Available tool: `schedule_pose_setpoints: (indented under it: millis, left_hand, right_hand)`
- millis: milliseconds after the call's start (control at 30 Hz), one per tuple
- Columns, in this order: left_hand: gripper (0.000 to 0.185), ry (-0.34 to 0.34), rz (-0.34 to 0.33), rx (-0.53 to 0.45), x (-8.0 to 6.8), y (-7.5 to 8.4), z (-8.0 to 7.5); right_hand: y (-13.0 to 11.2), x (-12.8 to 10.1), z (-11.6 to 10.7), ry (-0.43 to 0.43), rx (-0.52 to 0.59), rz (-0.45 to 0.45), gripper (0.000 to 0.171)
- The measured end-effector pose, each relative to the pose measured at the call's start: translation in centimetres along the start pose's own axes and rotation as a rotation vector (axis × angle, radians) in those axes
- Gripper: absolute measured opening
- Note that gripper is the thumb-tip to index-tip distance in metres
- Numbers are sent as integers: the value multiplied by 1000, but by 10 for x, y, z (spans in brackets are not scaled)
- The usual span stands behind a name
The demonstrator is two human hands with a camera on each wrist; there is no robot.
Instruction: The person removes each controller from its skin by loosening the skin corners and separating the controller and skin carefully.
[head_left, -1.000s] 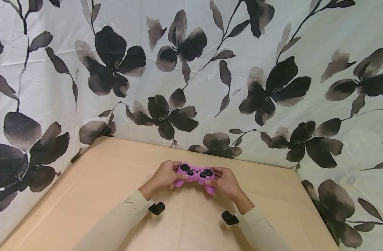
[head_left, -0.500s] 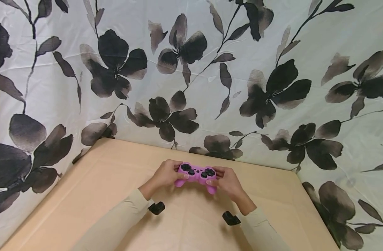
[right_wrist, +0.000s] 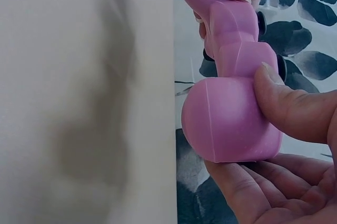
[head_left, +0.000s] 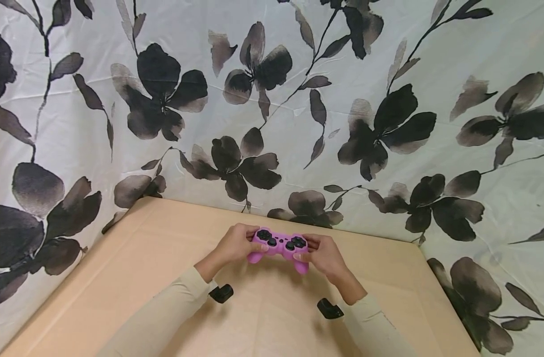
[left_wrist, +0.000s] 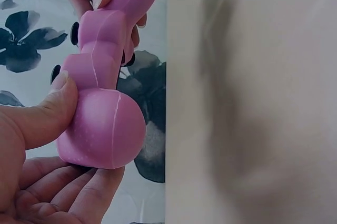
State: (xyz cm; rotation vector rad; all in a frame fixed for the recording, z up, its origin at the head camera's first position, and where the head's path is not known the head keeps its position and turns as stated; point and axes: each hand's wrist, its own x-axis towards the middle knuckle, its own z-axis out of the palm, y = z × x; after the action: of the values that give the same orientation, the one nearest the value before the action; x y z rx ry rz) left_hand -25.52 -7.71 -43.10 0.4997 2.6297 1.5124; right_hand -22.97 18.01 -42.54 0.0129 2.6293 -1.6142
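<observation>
A: While both hands keep to the far middle of the tan wooden table [head_left: 134,277], the pink rubber-skinned game controller with black buttons [head_left: 278,246] sits between them, raised just above the surface. Left hand [head_left: 234,245] grip: fingers curled under the left handle, thumb laid on the pink shell [left_wrist: 102,129]. Right hand [head_left: 325,255] grip: the same on the right handle [right_wrist: 226,113], thumb along its side.

B: Step in hand?

A: By my reading, a two-handed hold, face up, thumbs near the black buttons. Any further handling would call for keeping both handles clamped evenly so the controller stays level.

B: Containers?

A: None seen. Only a small black wrist-mounted unit [head_left: 221,293] by the left cream sleeve [head_left: 165,317] and another [head_left: 329,309] by the right wrist. Behind the table hangs a white cloth printed with dark flowers [head_left: 272,99].

B: Touching the table?

A: The controller looks clear of it; cannot tell for the forearms.
</observation>
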Motion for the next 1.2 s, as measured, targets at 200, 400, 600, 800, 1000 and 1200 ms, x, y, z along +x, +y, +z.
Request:
schedule_pose_setpoints:
  millis: [200, 400, 600, 800, 1000, 1200]
  left_hand:
    - [55, -7, 24, 16, -1, 4, -3]
    - [53, -16, 24, -3, 1, 8, -8]
    - [55, -6, 5, -13, 2, 11, -11]
    - [57, -5, 15, -19, 3, 12, -13]
    - [53, 7, 28, -19, 2, 14, -17]
    - [56, 14, 26, -9, 0, 16, -19]
  right_hand:
    - [-6, -4, -3, 6, 8, -3, 62]
    - [-11, -4, -4, -1, 11, -15, 64]
    - [-14, -2, -4, 18, 18, -12, 62]
    - [-15, -1, -4, 27, 20, -10, 63]
    - [-18, 2, -4, 27, 24, -31, 60]
    - [-19, 2, -3, 20, 45, -29, 61]
